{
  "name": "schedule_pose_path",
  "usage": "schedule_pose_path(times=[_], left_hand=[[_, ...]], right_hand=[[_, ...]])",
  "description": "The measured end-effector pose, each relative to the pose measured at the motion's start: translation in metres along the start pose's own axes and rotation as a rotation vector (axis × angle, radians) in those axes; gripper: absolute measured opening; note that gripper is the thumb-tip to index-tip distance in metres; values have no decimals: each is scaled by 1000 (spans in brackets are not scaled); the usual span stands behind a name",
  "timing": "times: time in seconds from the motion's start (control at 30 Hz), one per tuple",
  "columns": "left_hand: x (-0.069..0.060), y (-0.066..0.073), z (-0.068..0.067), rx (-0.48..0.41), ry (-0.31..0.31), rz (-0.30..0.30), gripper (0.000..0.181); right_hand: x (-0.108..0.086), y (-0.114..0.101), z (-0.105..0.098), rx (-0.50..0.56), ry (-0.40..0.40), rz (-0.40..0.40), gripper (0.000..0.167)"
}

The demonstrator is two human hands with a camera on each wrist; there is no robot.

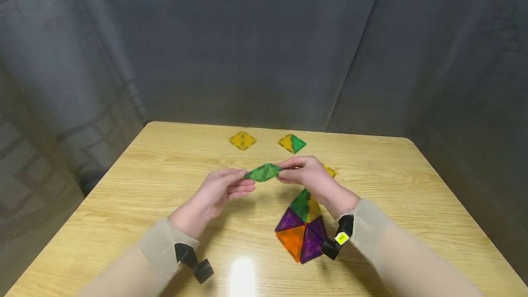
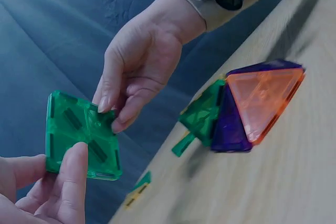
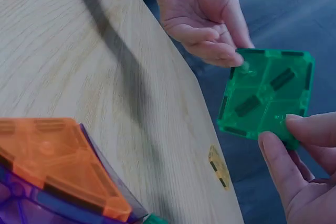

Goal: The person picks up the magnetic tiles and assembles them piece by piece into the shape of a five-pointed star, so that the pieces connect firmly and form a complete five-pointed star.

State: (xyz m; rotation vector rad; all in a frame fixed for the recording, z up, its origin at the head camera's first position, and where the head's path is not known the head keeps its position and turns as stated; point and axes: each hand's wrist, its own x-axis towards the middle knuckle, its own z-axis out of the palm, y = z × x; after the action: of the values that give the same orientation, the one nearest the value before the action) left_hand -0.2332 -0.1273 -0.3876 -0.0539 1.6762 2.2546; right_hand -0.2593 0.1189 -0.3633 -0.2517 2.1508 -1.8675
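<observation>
Two translucent green magnetic tiles (image 1: 263, 173), joined edge to edge into a diamond, are held above the table between both hands. My left hand (image 1: 216, 191) pinches one corner, thumb on one face and fingers on the other. At the opposite corner my right hand (image 1: 311, 178) grips with thumb and fingertips. Below the right wrist stands a faceted shape of triangular magnetic tiles, with an orange tile (image 1: 292, 242), purple tiles (image 1: 313, 238), a green tile (image 1: 300, 204) and a yellow tile (image 1: 313, 209). The right arm hides part of it.
Toward the table's back edge lie a yellow diamond of two tiles (image 1: 242, 140) and a yellow-and-green diamond (image 1: 292, 143). Another yellow piece (image 1: 330, 171) shows partly behind the right hand. A grey curtain (image 1: 255, 49) hangs behind the wooden table (image 1: 173, 150).
</observation>
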Motion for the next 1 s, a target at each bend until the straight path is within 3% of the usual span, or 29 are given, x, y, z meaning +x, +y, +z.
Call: schedule_pose_path(times=[0.17,0.33,0.53,0.67,1.0], left_hand=[[-7,-7,-3,-40,-7,-33,20],[-14,-10,-3,-50,-63,-44,36],[-19,-12,-2,-24,-118,-32,45],[-20,-15,-1,24,-150,-27,38],[-25,-26,6,238,-232,-49,15]], right_hand=[[-3,2,0,-15,-19,-12,23],[-6,-1,-2,108,-60,5,28],[-7,-4,-8,45,-157,73,34],[-7,-3,-13,18,-186,118,27],[-3,0,-25,-22,-282,139,12]])
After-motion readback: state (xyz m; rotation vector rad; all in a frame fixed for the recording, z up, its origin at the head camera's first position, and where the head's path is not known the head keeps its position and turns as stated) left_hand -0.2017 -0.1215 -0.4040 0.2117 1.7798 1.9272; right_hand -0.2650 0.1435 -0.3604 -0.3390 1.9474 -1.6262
